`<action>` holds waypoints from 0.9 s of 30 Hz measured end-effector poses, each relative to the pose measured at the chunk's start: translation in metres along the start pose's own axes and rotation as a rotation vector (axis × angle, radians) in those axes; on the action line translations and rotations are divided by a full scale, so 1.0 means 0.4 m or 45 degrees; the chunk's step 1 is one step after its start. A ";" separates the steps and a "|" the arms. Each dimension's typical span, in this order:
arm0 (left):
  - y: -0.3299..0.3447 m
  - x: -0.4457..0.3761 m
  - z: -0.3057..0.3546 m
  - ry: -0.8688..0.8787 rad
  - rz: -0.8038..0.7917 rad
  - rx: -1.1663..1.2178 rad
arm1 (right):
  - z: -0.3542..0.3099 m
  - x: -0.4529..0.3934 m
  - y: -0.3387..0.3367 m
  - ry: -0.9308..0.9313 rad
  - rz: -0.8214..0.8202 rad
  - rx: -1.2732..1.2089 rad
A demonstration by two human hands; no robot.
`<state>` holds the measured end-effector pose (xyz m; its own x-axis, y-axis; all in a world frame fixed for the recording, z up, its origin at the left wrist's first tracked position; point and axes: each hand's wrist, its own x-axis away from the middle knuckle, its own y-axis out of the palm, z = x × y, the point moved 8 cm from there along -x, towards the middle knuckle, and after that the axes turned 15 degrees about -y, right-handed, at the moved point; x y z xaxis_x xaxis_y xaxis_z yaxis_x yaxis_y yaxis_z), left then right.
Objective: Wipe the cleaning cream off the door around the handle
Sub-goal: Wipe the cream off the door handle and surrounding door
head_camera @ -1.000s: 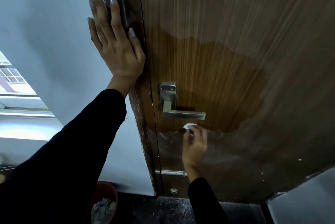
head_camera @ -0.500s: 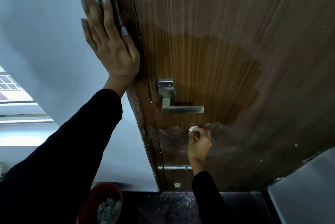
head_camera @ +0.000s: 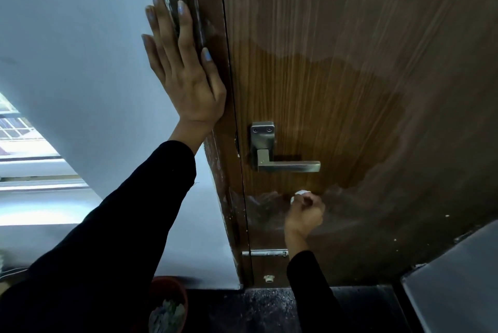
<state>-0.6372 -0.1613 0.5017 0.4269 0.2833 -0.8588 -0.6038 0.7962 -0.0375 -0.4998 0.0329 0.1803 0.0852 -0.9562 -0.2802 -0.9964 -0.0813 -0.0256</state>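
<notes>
A brown wooden door (head_camera: 350, 36) fills the upper right, with a metal lever handle (head_camera: 285, 163) at its left edge. Around the handle the wood is dark and clean. A hazy whitish cream film (head_camera: 404, 211) covers the door below and to the right of that patch. My right hand (head_camera: 305, 215) is closed on a small white wad of cloth (head_camera: 299, 194) pressed against the door just under the handle. My left hand (head_camera: 186, 74) lies flat, fingers spread, on the door frame (head_camera: 213, 171) and the wall (head_camera: 80, 36) beside it.
A metal bolt (head_camera: 265, 252) crosses the door's lower edge. A reddish pot (head_camera: 168, 303) with pale bits stands on the dark speckled floor (head_camera: 258, 311) at the wall's foot. A grey panel (head_camera: 455, 284) juts in at lower right. A window (head_camera: 16, 128) shows at far left.
My right hand with the wad has slid a little to the right along the lower border of the clean patch under the handle. My left hand stays flat on the frame.
</notes>
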 end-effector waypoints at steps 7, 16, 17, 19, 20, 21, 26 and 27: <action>0.012 -0.002 0.007 0.068 -0.074 0.002 | -0.089 0.152 0.137 -0.336 -0.451 0.044; 0.014 0.002 -0.003 0.053 -0.050 0.031 | -0.067 0.151 0.104 -0.241 -0.199 0.050; 0.014 0.001 -0.003 0.055 -0.049 0.035 | -0.062 0.168 0.128 -0.247 -0.296 0.066; 0.014 -0.001 -0.003 0.054 -0.036 0.034 | -0.021 0.186 0.150 -0.105 -0.407 0.111; 0.014 0.000 -0.003 0.049 -0.031 0.032 | 0.006 0.184 0.141 0.023 -0.384 0.114; 0.015 -0.001 -0.003 0.048 -0.028 0.029 | 0.030 0.175 0.124 0.136 -0.311 0.098; 0.020 -0.001 -0.009 0.044 -0.018 0.038 | -0.006 0.111 0.074 0.153 0.049 -0.113; 0.020 -0.002 -0.010 0.048 -0.015 0.040 | -0.038 0.118 0.087 0.086 0.033 -0.140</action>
<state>-0.6448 -0.1573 0.5001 0.4079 0.2543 -0.8769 -0.5774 0.8159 -0.0320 -0.5305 -0.0192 0.1808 0.0625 -0.9748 -0.2143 -0.9927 -0.0828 0.0873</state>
